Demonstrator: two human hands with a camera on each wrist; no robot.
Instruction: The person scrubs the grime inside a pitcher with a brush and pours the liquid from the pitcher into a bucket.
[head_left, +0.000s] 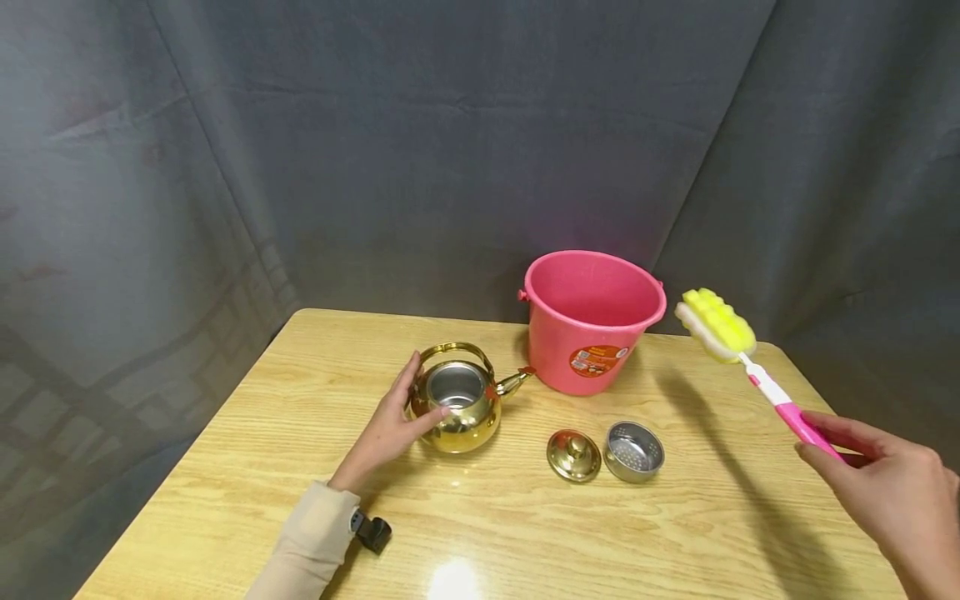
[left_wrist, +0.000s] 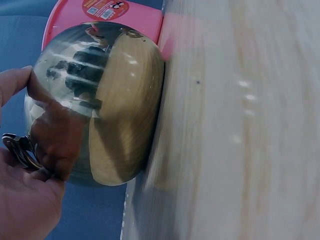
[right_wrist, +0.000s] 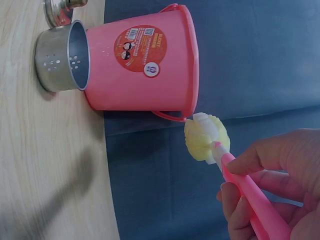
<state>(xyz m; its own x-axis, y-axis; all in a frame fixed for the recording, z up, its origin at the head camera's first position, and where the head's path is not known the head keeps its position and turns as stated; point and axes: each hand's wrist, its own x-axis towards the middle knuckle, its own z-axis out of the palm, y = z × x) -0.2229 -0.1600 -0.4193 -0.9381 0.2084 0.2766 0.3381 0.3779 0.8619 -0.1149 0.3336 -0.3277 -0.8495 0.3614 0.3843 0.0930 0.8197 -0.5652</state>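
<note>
A gold teapot (head_left: pixel 467 435) with its lid off stands upright on the table, its handle raised and its spout toward the bucket. My left hand (head_left: pixel 392 423) holds it by the left side, thumb near the front rim and fingers at the back. In the left wrist view, the shiny teapot body (left_wrist: pixel 130 100) hides part of that hand's fingers. Over the table's right side, my right hand (head_left: pixel 892 483) grips the pink handle of a sponge bottle brush (head_left: pixel 716 327). The brush's yellow and white sponge head is raised, apart from the bucket.
A pink bucket (head_left: pixel 570 350) with an orange label stands at the back of the wooden table (head_left: pixel 300 400). In front of it lie the gold teapot lid (head_left: pixel 573 456) and a perforated metal strainer (head_left: pixel 633 454), side by side. A dark grey curtain (head_left: pixel 420 167) hangs behind.
</note>
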